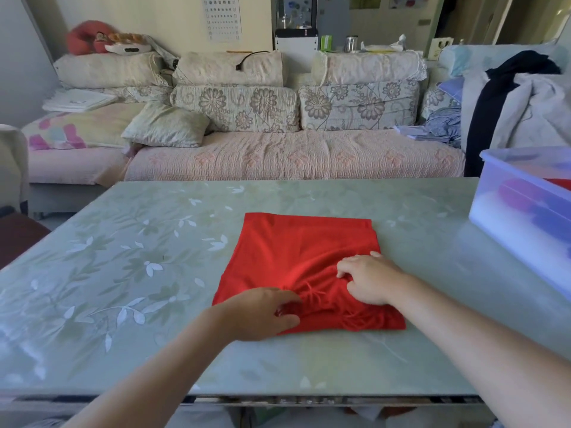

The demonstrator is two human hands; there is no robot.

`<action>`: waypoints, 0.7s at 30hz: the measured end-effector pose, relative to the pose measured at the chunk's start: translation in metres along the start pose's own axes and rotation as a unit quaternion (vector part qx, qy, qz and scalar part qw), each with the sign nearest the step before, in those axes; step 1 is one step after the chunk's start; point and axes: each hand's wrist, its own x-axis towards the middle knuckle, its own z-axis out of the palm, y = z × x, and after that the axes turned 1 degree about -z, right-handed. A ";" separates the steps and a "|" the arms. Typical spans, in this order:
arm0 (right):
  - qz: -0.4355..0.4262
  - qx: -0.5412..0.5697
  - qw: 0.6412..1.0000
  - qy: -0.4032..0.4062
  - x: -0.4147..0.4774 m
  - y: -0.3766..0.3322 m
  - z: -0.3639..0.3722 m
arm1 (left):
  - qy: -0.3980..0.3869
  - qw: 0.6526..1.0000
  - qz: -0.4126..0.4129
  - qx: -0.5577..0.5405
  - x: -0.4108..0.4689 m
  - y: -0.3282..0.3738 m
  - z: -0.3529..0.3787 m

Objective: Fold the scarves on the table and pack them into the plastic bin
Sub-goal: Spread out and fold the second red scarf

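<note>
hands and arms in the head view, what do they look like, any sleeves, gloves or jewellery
Two bare human hands, the left hand and the right hand, without gloves. Both forearms are uncovered right to the frame edge, so no sleeve shows. No watch, bracelet or ring is visible on the wrists or on the fingers that show.

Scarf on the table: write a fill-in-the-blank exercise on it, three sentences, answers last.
1. The scarf lying on the table is ____ in colour.
2. The left hand and right hand both pinch bunched fabric of the ____.
3. The plastic bin stands to the ____ of the scarf.

Missing words: red; scarf; right.
</note>
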 end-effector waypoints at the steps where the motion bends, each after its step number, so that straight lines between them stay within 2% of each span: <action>1: -0.001 -0.020 0.999 0.027 0.000 -0.001 0.000 | 0.022 0.999 0.014 -0.027 -0.001 -0.001 0.002; 3: -0.027 -0.040 0.995 0.087 -0.001 -0.006 0.003 | 0.087 0.993 0.025 -0.074 -0.003 -0.013 -0.001; 5: -0.084 0.010 0.990 0.115 -0.006 -0.019 0.009 | 0.136 0.989 0.019 -0.062 -0.010 -0.030 -0.011; 8: -0.152 0.063 0.985 0.046 -0.016 -0.050 0.016 | 0.144 0.989 -0.033 0.016 -0.027 -0.054 -0.020; 10: -0.154 0.070 0.986 -0.009 -0.018 -0.065 0.017 | 0.118 0.988 -0.086 0.057 -0.039 -0.057 -0.023; 14: -0.152 0.030 0.987 0.047 -0.016 -0.080 0.006 | 0.040 0.965 -0.193 0.172 -0.053 -0.044 -0.031; 18: -0.157 0.041 0.986 0.048 -0.013 -0.095 0.010 | -0.103 0.951 -0.241 0.166 -0.067 -0.042 -0.027; 21: -0.168 0.042 0.984 0.052 -0.008 -0.104 0.015 | -0.138 0.955 -0.229 0.125 -0.070 -0.048 -0.028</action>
